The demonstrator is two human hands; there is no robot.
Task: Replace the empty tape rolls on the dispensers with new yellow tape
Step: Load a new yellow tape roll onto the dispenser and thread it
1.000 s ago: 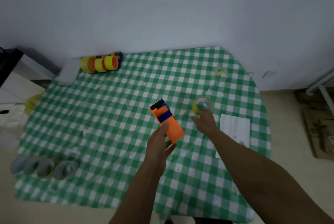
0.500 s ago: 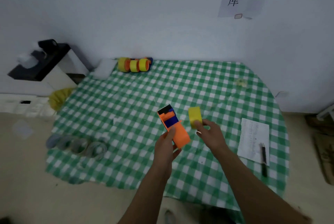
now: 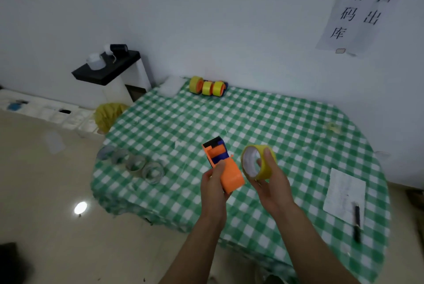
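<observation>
Right hand [image 3: 273,187] has turned the yellow tape [image 3: 266,174], gripped in its fingers [image 3: 268,159], hole toward the dispenser [image 3: 229,173]. Left hand [image 3: 213,185] grips that dispenser.

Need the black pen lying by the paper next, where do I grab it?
Best to pinch the pen mid-barrel from above, across its left and right sides: it lies flat, partly on the paper, long axis running away from you.
</observation>
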